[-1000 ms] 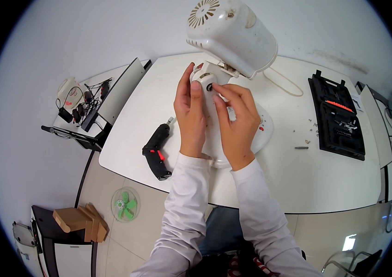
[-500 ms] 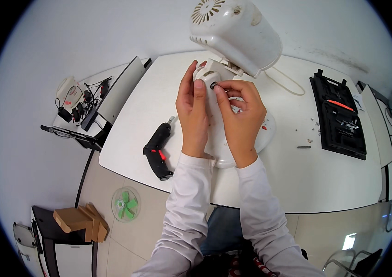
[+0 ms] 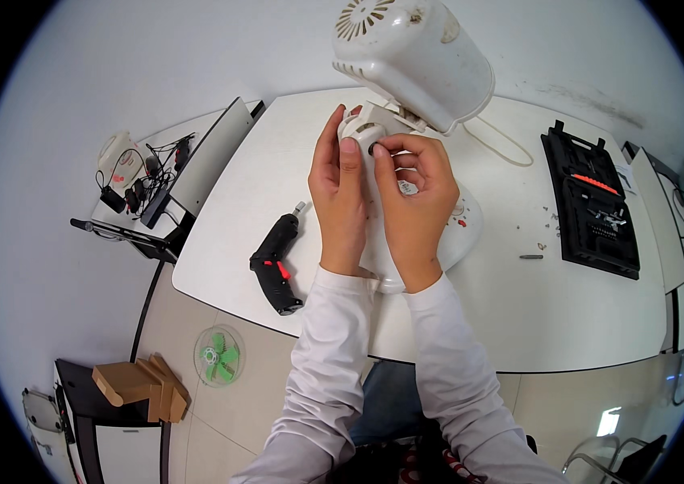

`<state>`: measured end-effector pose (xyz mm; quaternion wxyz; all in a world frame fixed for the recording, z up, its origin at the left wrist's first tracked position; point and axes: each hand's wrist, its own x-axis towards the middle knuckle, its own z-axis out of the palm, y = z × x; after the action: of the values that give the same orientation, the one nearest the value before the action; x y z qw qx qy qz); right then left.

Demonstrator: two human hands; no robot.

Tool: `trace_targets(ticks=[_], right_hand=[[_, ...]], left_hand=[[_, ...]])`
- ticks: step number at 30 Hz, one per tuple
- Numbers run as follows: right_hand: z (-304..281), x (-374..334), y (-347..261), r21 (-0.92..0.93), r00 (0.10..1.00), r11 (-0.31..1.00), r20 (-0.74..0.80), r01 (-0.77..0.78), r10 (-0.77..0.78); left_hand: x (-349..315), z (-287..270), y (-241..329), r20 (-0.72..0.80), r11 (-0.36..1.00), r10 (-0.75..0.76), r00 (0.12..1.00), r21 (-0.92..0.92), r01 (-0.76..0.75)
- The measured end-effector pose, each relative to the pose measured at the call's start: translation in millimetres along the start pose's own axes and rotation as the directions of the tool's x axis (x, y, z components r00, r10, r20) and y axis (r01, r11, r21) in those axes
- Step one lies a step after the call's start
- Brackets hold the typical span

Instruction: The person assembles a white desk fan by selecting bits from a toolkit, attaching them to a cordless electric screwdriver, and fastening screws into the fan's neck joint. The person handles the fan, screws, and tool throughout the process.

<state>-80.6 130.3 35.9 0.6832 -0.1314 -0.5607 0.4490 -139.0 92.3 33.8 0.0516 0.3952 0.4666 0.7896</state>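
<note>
A white electric fan stands on the table, its motor housing (image 3: 418, 64) tilted up at the far side and its round base (image 3: 464, 230) resting on the tabletop. My left hand (image 3: 340, 181) is wrapped round the top of the fan's neck (image 3: 372, 181), thumb lying along the front. With thumb and index finger, my right hand (image 3: 421, 194) pinches a small round black knob (image 3: 373, 148) at the front of the neck, just beside the left thumb. The fingers hide part of the knob. Small red buttons or marks show on the base.
A black and red electric screwdriver (image 3: 276, 266) lies left of the fan. To the right are a loose bit (image 3: 531, 256), several small screws (image 3: 547, 216) and an open black tool case (image 3: 592, 210). A white cord (image 3: 503, 143) loops behind. A green fan blade (image 3: 219, 356) is on the floor.
My right hand has turned slightly and shifted a little left, its fingers still on the black knob. The left hand keeps its hold on the neck.
</note>
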Motion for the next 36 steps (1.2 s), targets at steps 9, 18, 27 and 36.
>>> trace_targets(ticks=[9,18,27,36], right_hand=[[-5.9,-4.6,11.9,-0.185,0.96,0.943,0.028,0.278,-0.278],[-12.5,-27.8,10.7,-0.359,0.931,0.86,0.183,0.363,-0.317],[-13.2,-36.4,19.4,-0.439,0.919,0.814,0.279,0.381,-0.279],[-22.6,-36.9,7.2,-0.443,0.935,0.853,0.328,0.277,-0.133]], left_hand=[[0.2,5.6,-1.1,-0.018,0.999,0.031,0.999,-0.027,-0.031],[-2.1,-0.3,-0.9,0.015,0.986,-0.082,0.997,-0.142,0.083],[-1.5,4.0,7.8,0.013,0.975,-0.1,0.995,-0.197,0.1],[-8.4,14.6,16.1,-0.043,0.98,-0.117,0.992,-0.169,0.109]])
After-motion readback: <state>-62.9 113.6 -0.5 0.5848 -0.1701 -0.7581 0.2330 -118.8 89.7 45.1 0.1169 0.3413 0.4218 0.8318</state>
